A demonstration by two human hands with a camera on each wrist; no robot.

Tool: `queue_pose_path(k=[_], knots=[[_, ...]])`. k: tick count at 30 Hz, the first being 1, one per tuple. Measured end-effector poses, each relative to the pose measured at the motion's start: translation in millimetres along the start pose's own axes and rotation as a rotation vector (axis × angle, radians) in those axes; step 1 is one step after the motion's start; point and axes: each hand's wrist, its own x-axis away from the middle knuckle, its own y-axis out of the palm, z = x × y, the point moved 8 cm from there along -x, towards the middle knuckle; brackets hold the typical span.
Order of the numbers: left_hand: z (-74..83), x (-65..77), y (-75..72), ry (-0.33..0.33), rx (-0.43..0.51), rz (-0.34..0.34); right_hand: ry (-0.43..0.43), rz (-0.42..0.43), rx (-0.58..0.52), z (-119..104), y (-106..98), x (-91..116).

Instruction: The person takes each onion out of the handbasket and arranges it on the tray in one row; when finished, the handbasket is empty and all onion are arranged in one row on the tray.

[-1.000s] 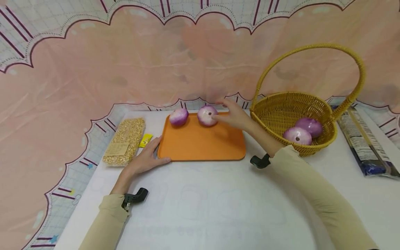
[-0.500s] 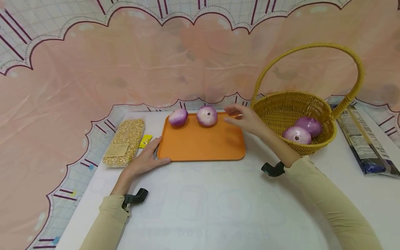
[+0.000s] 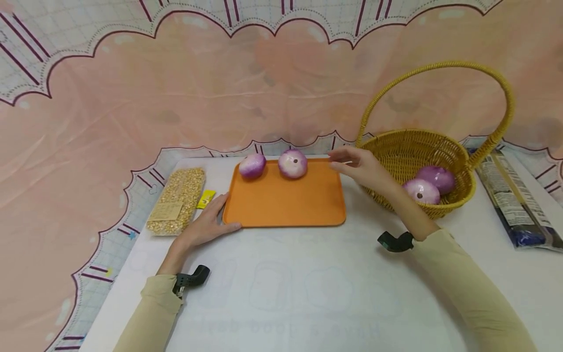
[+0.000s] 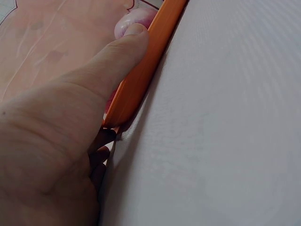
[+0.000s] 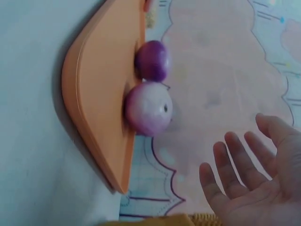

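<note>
Two purple onions with pale, glossy sides, one on the left (image 3: pixel 252 166) and one nearer the middle (image 3: pixel 292 164), sit along the far edge of an orange tray (image 3: pixel 281 210). My left hand (image 3: pixel 205 222) rests at the tray's near left corner. Its thumb (image 4: pixel 129 49) lies against the rim and its fingers reach along the left side, partly hidden in the left wrist view. My right hand (image 3: pixel 362 168) hovers between the tray's far right corner and the wicker basket (image 3: pixel 382 151). Nothing is in it, and its fingers (image 5: pixel 237 162) are spread, loosely bent, in the right wrist view.
Inside the basket lie two more onions, a pale one (image 3: pixel 422 191) and a darker one (image 3: pixel 436 179). Left of the tray are a bag of corn kernels (image 3: pixel 178 200) and a small yellow packet (image 3: pixel 206 199). A dark printed package (image 3: pixel 516 200) lies right of the basket.
My right hand has drawn away from the middle onion, moving right toward the basket with nothing in it. The left hand, tray and onions have stayed in place.
</note>
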Motion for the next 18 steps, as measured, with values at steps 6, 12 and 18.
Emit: queue_pose_path(k=[6,12,18], knots=[[-0.6,-0.9,1.8,0.006,0.004,-0.002,0.042,-0.019,0.03,8.9,-23.7,21.3],[-2.9,-1.2,2.6,0.0,0.006,-0.004,0.085,-0.014,0.012,20.0,-49.3,48.4],[-3.5,-2.0,1.3,0.01,0.0,-0.006,0.149,0.005,0.066,33.1,-72.6,63.9]])
